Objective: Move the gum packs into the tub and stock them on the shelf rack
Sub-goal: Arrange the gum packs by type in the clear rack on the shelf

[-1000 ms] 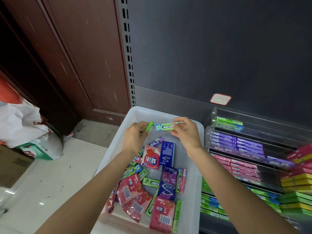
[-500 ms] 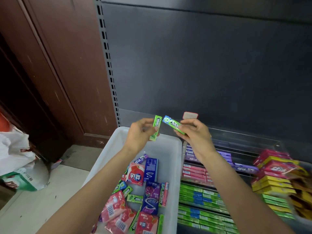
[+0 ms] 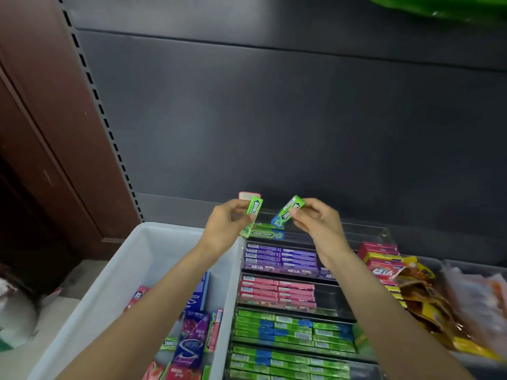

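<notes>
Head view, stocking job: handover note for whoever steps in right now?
Left hand: fingers pinch a green gum pack, held above the tub's right rim.
Right hand: fingers pinch a green-and-blue gum pack above the rack's top tier.
Tub: white, left of the rack, holds mixed loose packs.
Shelf rack: clear tiers; top tier has one green pack, lower tiers hold purple, pink and green rows.
Done: lower tiers largely filled.
Left: place both held packs, probably on the top tier, then stock the tub's remaining packs.
</notes>
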Tool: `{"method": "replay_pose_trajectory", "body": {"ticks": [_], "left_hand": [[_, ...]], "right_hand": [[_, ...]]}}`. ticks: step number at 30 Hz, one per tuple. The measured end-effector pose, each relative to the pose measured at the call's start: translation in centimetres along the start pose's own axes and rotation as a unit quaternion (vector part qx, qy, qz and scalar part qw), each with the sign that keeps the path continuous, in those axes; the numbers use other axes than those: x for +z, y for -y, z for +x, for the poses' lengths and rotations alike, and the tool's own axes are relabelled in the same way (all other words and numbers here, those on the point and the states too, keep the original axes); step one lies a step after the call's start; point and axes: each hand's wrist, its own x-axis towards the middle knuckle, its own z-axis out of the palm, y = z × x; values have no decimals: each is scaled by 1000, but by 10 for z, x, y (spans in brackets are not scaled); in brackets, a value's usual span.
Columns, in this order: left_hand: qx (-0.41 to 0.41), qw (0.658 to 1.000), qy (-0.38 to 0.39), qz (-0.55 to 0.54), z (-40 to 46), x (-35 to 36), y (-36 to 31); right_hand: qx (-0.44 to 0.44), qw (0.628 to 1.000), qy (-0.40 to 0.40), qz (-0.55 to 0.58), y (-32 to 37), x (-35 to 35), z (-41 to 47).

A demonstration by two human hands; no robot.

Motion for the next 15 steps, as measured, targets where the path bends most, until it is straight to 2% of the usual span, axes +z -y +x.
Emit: {"method": "replay_pose_trajectory", "body": {"ticks": [4, 7, 11, 15], "left_hand": [[-5, 1000, -10, 4, 1, 7, -1], [-13, 1000, -17, 13, 1, 8, -1], [-23, 999, -24, 32, 3, 5, 4], [-28, 999, -21, 39, 3, -1, 11]], "right_hand": [[-27, 999, -7, -38, 1, -13, 11], [-70, 987, 3, -144, -1, -17, 25], [-132, 932, 27, -336, -12, -16, 35], [-183, 851, 65, -488, -20, -5, 33]]}}
